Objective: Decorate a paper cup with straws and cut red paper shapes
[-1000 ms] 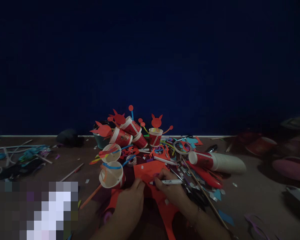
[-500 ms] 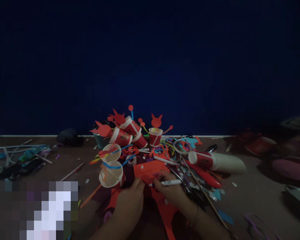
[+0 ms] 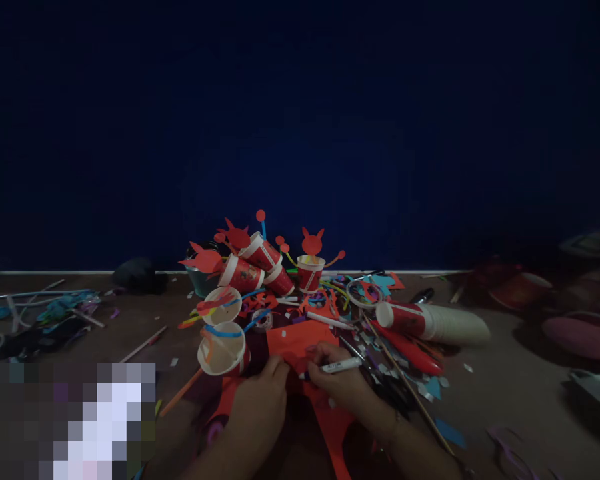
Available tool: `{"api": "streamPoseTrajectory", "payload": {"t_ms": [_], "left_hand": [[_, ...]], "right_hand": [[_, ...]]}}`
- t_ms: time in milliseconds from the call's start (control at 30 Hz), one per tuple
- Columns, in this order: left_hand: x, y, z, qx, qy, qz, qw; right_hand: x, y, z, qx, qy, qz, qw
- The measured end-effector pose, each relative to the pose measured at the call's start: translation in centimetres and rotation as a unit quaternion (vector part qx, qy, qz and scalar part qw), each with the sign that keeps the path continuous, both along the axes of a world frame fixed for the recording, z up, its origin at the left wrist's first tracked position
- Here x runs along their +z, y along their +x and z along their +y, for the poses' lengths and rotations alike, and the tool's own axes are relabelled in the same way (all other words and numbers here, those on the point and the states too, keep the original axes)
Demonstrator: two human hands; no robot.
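Sheets of red paper (image 3: pixel 300 337) lie in front of me, with cut strips trailing toward my body. My right hand (image 3: pixel 341 380) is closed round a white marker (image 3: pixel 341 365), its dark tip pointing left, low over the red paper. On the left edge of that paper, my left hand (image 3: pixel 265 393) has its fingers bunched together; its fingertips are partly hidden. Two open paper cups (image 3: pixel 223 357) with pipe cleaners poking out stand just beyond my left hand. Behind them, several red cups (image 3: pixel 311 275) carry red paper heads with pointed ears.
A stack of nested paper cups (image 3: pixel 433 323) lies on its side at the right. Nearby are a thin wooden stick (image 3: pixel 410 383), a tape roll (image 3: pixel 261 321) and blue paper scraps (image 3: pixel 450 433). Purple scissors (image 3: pixel 510 450) are near the lower right. Pipe cleaners (image 3: pixel 70 303) clutter the left.
The back end of the marker has dipped slightly, and its tip has moved a little down and left with my right hand. My left hand stays on the paper.
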State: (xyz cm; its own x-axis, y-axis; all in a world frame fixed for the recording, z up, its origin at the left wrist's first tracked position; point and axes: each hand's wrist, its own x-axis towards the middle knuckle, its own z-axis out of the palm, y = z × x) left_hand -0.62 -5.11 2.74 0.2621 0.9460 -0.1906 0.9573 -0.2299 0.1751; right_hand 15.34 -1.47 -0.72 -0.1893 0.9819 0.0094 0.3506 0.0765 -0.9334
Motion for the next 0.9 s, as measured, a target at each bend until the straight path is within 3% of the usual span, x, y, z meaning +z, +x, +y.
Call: {"api": "streamPoseTrajectory", "payload": {"t_ms": [900], "left_hand": [[-0.33,-0.05,-0.09,0.009,-0.003,-0.01,1.0]], "right_hand": [[0.09,0.53,0.06,0.01,-0.026,-0.002,1.0]]}}
